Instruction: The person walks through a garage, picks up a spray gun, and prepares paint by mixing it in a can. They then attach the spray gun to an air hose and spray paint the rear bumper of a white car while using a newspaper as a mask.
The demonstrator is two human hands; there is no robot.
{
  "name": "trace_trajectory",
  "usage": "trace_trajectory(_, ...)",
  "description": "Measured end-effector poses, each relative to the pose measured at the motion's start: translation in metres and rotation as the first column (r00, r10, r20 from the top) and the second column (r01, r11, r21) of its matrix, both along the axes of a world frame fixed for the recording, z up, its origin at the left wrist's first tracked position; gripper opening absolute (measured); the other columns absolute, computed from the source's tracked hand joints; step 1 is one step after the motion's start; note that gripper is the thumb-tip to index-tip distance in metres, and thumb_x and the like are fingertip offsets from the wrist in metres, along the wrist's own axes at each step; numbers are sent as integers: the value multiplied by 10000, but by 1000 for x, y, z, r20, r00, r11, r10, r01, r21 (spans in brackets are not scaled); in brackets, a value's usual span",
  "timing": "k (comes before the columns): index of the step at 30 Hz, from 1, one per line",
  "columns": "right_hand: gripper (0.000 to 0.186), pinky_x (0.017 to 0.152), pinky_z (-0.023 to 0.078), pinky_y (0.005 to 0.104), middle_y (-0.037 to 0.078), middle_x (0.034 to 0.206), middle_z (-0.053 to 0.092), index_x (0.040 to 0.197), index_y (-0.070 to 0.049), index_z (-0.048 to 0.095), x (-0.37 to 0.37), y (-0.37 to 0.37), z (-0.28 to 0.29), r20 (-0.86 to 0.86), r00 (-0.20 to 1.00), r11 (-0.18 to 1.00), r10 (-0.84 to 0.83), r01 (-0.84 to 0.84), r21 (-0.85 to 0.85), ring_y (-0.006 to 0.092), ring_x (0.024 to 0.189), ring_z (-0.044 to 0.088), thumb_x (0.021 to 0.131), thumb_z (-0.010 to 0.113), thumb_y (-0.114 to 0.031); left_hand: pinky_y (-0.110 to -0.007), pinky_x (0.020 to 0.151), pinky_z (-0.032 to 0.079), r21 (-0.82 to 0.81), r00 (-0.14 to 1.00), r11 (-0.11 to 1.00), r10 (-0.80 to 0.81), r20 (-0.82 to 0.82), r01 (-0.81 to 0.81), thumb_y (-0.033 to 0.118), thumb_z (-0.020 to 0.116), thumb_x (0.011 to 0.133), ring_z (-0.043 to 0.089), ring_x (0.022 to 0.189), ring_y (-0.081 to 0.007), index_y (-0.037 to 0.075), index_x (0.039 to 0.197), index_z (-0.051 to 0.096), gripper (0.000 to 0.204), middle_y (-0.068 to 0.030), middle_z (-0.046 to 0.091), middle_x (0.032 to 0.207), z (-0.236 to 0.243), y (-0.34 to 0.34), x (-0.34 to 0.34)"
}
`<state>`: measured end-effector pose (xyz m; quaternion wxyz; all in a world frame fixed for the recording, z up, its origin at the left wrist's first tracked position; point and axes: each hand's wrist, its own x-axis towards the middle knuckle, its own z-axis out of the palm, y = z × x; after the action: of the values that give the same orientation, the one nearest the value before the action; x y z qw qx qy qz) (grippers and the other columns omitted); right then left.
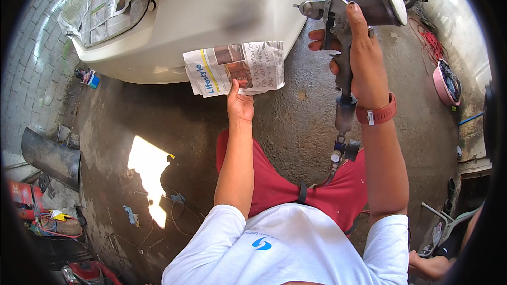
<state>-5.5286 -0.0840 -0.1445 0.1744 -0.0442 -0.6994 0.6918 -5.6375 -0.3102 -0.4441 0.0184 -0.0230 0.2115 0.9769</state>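
My left hand [240, 106] grips a folded sheet of newspaper [269, 68] by its lower edge, thumb on top and fingers hidden beneath. The sheet is spread flat just below the white car bumper [174, 37]. A blurry grey patch shows on the bumper above the paper. My right hand [367, 60] is wrapped round the handle of a metal spray gun [343, 26], with fingers about the trigger. The gun's nozzle points left toward the bumper, and its paint cup [369, 2] tilts to the right. A fitting and hose [338, 153] hang from the handle's lower end.
Newspaper masking [113, 5] covers part of the car at the upper left. A small blue can [92, 80] stands beside the wall. Red cord [432, 42] and a pink basin [446, 84] lie at the right. Another person's limb [433, 265] shows at the lower right.
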Motion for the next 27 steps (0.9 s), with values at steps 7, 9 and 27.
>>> trace_trajectory(7,638,494,447,236,107,951,783,1288,-76,678,-1,-7,7,13,1000,1000,5,-5,-1,158,858,768,1092,434,-633,-455,1042,535,-8,999,1000,28,23,-28,222,762,1004,703,1076,-219,85,1126,714,189,-47,757,1042,4,2,0)
trace_trajectory(9,574,462,435,257,100,892,774,1194,-72,679,-2,-13,9,-20,999,999,29,-30,-15,157,784,760,1097,459,-594,-451,1039,540,-4,999,999,34,26,-34,212,758,1007,707,1070,-216,91,1152,707,196,-46,758,1043,6,3,2)
trace_trajectory(27,565,470,440,252,114,933,780,1220,-78,681,-10,-2,21,-72,997,1000,12,-13,-13,167,802,767,1097,448,-578,-445,1015,555,6,999,999,37,21,-37,192,757,1005,714,1039,-203,125,1185,692,203,-43,759,1025,8,4,2)
